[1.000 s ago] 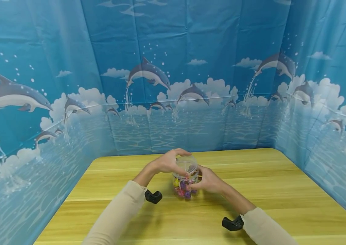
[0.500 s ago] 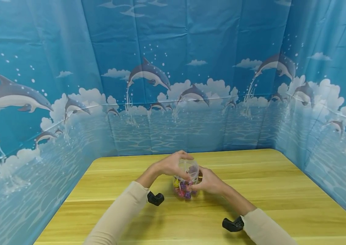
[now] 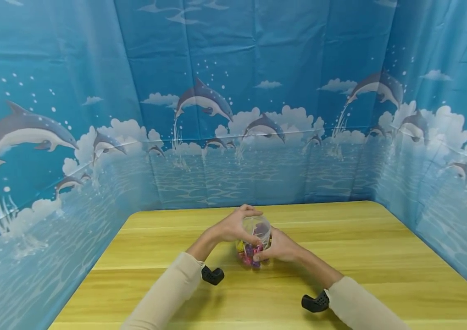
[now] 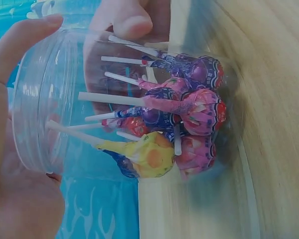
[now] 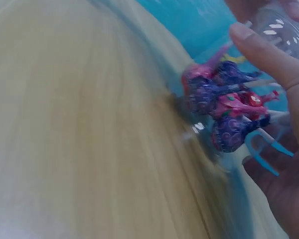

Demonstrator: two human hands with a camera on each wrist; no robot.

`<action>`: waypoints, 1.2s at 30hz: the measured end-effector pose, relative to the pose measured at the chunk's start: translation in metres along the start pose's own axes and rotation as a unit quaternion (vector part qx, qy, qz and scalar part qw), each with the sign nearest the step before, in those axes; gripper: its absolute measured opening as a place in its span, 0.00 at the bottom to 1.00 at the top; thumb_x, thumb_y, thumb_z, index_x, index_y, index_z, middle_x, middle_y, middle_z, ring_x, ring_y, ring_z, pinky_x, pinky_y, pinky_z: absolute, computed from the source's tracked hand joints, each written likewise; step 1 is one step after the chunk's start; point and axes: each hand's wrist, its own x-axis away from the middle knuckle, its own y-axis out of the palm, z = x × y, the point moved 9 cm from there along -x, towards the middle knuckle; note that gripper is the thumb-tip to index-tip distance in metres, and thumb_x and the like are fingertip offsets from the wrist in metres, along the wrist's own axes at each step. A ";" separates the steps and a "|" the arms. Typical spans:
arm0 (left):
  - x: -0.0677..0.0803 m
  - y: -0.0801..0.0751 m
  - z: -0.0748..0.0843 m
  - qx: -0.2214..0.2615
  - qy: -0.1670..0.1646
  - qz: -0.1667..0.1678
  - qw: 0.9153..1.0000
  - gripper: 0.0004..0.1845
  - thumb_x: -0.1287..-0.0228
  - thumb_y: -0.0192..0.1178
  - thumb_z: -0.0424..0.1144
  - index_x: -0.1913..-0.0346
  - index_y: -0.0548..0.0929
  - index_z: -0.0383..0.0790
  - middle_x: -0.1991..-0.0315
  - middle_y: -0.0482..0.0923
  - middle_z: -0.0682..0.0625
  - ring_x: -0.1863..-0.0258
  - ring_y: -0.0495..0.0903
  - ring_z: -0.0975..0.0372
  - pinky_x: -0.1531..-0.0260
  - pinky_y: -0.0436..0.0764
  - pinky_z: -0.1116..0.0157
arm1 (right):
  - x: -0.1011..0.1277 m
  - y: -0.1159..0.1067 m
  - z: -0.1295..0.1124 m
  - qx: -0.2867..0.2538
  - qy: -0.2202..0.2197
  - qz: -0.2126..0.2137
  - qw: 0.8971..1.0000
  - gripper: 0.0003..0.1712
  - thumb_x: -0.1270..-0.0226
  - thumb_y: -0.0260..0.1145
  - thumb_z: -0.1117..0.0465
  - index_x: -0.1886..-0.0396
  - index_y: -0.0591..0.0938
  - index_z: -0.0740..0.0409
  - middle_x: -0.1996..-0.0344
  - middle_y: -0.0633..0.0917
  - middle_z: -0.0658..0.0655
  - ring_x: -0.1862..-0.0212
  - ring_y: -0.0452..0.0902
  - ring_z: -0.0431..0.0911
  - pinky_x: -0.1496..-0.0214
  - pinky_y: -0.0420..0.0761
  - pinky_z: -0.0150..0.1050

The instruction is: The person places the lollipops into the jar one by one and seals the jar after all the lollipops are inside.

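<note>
Clear plastic, that's the round screw-top jar [image 3: 254,238], stuffed w/ wrapped lollipops [image 4: 182,119] in pink, purple and yellow, sitting on the light wooden table [image 3: 382,256] roughly mid-table, in front of the person. Left hand [image 3: 233,225] is curled over the transparent lid [image 4: 40,99], thumb and fingers wrapped round the rim, prob. the grip you'd want for twisting. Right hand [image 3: 280,247] clamps the jar body from the side, fingers round the wall, looks like it's there to stop the jar spinning. Jar stands about upright, base on the wood, long axis vertical, lid end pointing up. Lollipops sit heads down, white sticks [image 4: 109,98] pointing at the lid. Blue dolphin-print sheet [image 3: 258,91] hangs round the table on 3 sides.
</note>
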 end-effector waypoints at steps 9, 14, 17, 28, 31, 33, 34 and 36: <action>0.010 -0.004 -0.012 0.023 0.023 0.036 0.999 0.48 0.44 0.77 0.56 0.22 0.69 0.49 0.25 0.60 0.50 0.29 0.64 0.51 0.40 0.77 0.50 | -0.005 0.006 0.002 0.011 -0.011 0.002 1.000 0.48 0.39 0.80 0.55 0.24 0.65 0.62 0.41 0.79 0.59 0.42 0.77 0.51 0.41 0.79 0.51; 0.016 -0.006 -0.021 0.034 0.004 0.073 0.997 0.51 0.46 0.77 0.59 0.21 0.66 0.53 0.26 0.56 0.48 0.29 0.61 0.52 0.36 0.73 0.46 | -0.005 0.004 0.006 0.010 -0.001 0.006 1.000 0.47 0.39 0.81 0.56 0.25 0.67 0.61 0.42 0.80 0.58 0.43 0.77 0.52 0.41 0.78 0.51; 0.021 -0.008 -0.026 0.053 -0.008 0.093 0.994 0.50 0.45 0.77 0.59 0.21 0.66 0.54 0.28 0.57 0.44 0.32 0.63 0.53 0.39 0.75 0.49 | -0.005 0.003 0.007 -0.003 -0.002 0.004 1.000 0.48 0.39 0.80 0.57 0.25 0.66 0.63 0.42 0.80 0.59 0.42 0.78 0.53 0.41 0.79 0.52; 0.030 -0.005 -0.043 0.245 -0.002 0.066 0.967 0.40 0.34 0.73 0.38 0.22 0.66 0.46 0.25 0.64 0.47 0.26 0.63 0.44 0.39 0.79 0.54 | -0.009 0.004 0.004 -0.015 -0.005 -0.010 1.000 0.50 0.37 0.79 0.59 0.22 0.62 0.65 0.40 0.79 0.60 0.41 0.78 0.53 0.39 0.79 0.52; 0.030 -0.003 -0.042 0.262 0.001 0.045 0.964 0.40 0.32 0.71 0.38 0.21 0.64 0.48 0.24 0.62 0.49 0.25 0.61 0.46 0.34 0.74 0.52 | -0.009 0.003 0.005 -0.010 -0.001 -0.008 1.000 0.50 0.37 0.79 0.58 0.22 0.62 0.64 0.40 0.79 0.58 0.41 0.78 0.52 0.39 0.78 0.51; 0.029 -0.002 -0.041 0.265 0.003 0.035 0.964 0.41 0.31 0.70 0.39 0.20 0.63 0.48 0.23 0.61 0.49 0.24 0.60 0.46 0.33 0.73 0.52 | -0.008 0.003 0.006 -0.007 0.002 -0.007 1.000 0.50 0.37 0.79 0.58 0.22 0.62 0.64 0.40 0.79 0.58 0.41 0.78 0.52 0.40 0.79 0.51; 0.030 -0.001 -0.041 0.265 0.003 0.033 0.964 0.41 0.31 0.70 0.40 0.19 0.62 0.49 0.22 0.60 0.49 0.24 0.60 0.46 0.33 0.73 0.53 | -0.007 0.004 0.006 -0.010 0.003 -0.008 1.000 0.50 0.37 0.79 0.58 0.22 0.62 0.64 0.40 0.79 0.58 0.41 0.78 0.52 0.40 0.79 0.51; 0.031 0.002 -0.039 0.268 0.004 0.029 0.963 0.44 0.31 0.70 0.41 0.18 0.59 0.48 0.21 0.57 0.48 0.24 0.58 0.45 0.33 0.73 0.53 | -0.006 0.005 0.007 -0.013 0.005 -0.011 1.000 0.50 0.37 0.80 0.58 0.22 0.63 0.63 0.40 0.79 0.59 0.41 0.78 0.52 0.39 0.79 0.51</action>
